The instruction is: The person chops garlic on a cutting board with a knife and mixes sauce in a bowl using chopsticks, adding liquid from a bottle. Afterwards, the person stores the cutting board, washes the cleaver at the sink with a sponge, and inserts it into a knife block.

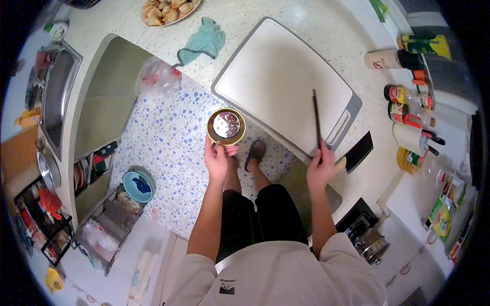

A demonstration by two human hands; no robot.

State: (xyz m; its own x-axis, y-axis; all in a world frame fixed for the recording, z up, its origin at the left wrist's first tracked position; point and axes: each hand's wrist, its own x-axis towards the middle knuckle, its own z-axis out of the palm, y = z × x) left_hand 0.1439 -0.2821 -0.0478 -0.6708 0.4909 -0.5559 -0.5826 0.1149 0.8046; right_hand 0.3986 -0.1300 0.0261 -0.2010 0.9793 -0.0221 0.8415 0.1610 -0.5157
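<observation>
My left hand is closed on a small round gold-rimmed bowl and holds it out over the floor, left of the counter edge. Dark reddish bits and a bright white patch show inside the bowl. In my right hand is a pair of dark chopsticks, pinched near the lower end and pointing away from me over the cutting board. The board is white with a grey rim and lies on the counter. A cleaver with a dark blade and light handle rests just right of my right hand.
A teal cloth and a plate of browned food pieces are on the far counter. Jars and bottles line the right side. A pot stands at lower right, a sink at left, a blue basin below.
</observation>
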